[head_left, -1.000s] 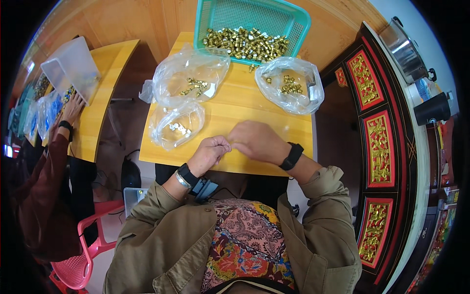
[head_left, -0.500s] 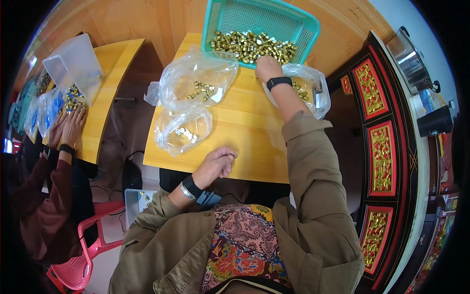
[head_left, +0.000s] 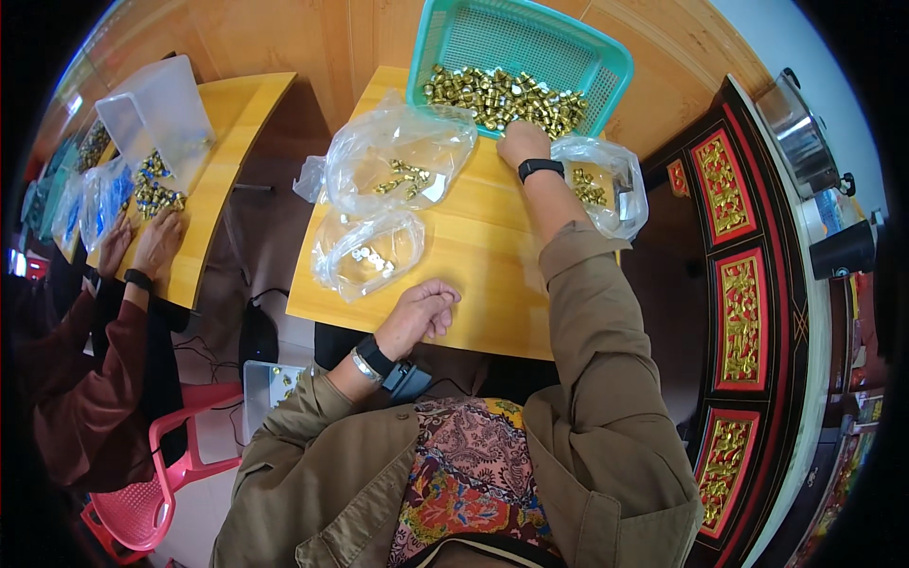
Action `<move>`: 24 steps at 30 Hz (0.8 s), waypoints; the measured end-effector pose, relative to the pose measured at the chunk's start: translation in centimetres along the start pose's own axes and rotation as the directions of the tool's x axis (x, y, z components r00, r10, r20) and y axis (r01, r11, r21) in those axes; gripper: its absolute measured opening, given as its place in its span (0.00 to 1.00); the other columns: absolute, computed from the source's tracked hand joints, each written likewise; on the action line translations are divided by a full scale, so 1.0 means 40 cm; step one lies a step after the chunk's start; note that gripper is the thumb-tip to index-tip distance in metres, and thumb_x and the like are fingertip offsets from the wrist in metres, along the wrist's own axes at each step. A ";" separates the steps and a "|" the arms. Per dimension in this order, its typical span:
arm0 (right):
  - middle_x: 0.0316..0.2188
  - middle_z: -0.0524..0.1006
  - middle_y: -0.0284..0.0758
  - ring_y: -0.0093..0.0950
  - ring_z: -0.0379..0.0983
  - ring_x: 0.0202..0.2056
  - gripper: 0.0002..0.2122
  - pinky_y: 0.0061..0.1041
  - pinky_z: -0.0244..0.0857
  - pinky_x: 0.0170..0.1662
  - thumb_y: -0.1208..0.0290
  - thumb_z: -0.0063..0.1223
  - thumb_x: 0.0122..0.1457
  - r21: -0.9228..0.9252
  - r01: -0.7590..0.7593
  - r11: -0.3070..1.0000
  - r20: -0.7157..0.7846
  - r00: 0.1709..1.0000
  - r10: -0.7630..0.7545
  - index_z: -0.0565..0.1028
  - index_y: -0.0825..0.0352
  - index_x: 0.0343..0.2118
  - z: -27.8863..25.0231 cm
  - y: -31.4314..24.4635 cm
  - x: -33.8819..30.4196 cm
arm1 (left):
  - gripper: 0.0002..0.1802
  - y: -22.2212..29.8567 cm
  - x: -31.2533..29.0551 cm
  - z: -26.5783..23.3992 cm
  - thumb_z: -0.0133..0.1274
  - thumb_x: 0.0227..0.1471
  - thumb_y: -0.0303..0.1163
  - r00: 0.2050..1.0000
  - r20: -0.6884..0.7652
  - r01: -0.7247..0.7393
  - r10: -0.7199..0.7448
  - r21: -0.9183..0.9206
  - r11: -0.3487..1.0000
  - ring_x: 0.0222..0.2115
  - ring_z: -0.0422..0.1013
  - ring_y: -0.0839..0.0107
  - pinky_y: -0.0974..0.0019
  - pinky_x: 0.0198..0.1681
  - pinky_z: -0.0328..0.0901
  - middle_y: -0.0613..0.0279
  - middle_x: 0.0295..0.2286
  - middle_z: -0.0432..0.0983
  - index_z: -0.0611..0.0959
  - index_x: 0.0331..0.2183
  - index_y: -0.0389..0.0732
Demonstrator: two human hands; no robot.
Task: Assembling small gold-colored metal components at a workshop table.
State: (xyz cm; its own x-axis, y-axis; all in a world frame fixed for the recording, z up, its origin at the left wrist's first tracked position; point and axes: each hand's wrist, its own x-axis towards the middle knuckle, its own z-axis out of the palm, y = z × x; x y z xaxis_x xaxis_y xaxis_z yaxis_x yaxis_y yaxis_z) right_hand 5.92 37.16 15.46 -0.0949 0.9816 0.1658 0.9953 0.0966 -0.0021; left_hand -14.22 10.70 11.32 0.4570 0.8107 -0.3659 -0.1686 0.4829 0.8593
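My right hand (head_left: 524, 144) reaches to the near edge of a teal plastic basket (head_left: 620, 71), which holds a heap of small brass-coloured fittings (head_left: 502, 97). Its fingertips are hidden behind the hand, so what they grip, if anything, does not show. Close to the table's front edge, my left hand (head_left: 423, 310) is curled with thumb and fingers together; I cannot make out anything in it. Left of centre lies a clear bag (head_left: 365, 142) with brass pieces inside. A smaller bag (head_left: 327, 270) nearer me contains white pieces (head_left: 372, 258). Beside my right wrist, another bag (head_left: 632, 204) holds more brass pieces.
All this stands on a yellow wooden table (head_left: 473, 246). At left, a co-worker's hands (head_left: 159, 241) are by brass and blue parts near a translucent bin (head_left: 161, 109). A pink chair (head_left: 133, 502), a white tray (head_left: 260, 398) and a carved black-and-red cabinet (head_left: 734, 322) flank me.
The whole view has shifted slightly. My right hand stays at the basket's near edge and my left stays curled. The co-worker's hands have drawn back a little from the pile of parts.
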 end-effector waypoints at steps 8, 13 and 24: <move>0.19 0.74 0.34 0.22 0.69 0.21 0.11 0.22 0.63 0.26 0.65 0.59 0.46 0.740 0.286 0.609 -0.178 0.956 -0.232 0.77 0.70 0.26 -0.236 -0.020 -0.456 | 0.16 0.028 -0.068 0.120 0.40 0.55 0.34 0.939 -0.183 -0.314 0.291 -0.111 0.943 0.27 0.68 0.79 0.78 0.27 0.62 0.65 0.29 0.71 0.70 0.44 0.38; 0.19 0.70 0.31 0.21 0.66 0.19 0.08 0.20 0.62 0.24 0.72 0.58 0.47 0.683 0.415 0.601 -0.329 0.910 -0.253 0.75 0.69 0.28 -0.217 -0.025 -0.771 | 0.19 -0.021 -0.098 0.244 0.38 0.57 0.36 0.902 -0.033 -0.429 0.430 -0.176 0.886 0.32 0.68 0.78 0.75 0.36 0.63 0.64 0.33 0.71 0.68 0.47 0.35; 0.24 0.73 0.36 0.29 0.72 0.25 0.09 0.24 0.66 0.28 0.78 0.56 0.46 0.679 0.423 0.600 -0.447 0.887 -0.119 0.75 0.69 0.33 -0.131 0.000 -0.963 | 0.14 -0.169 -0.129 0.312 0.42 0.55 0.31 0.921 -0.049 -0.384 0.387 -0.297 0.874 0.31 0.68 0.77 0.74 0.37 0.63 0.62 0.32 0.72 0.71 0.42 0.35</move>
State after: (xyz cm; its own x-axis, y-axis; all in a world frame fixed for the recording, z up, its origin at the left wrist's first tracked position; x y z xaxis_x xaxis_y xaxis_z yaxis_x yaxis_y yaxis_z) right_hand 9.67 -1.52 14.26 -0.1945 0.7852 0.5878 0.5446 0.5849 -0.6011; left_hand -4.55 -0.88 11.87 0.3122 0.9498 -0.0217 -0.5820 0.2092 0.7858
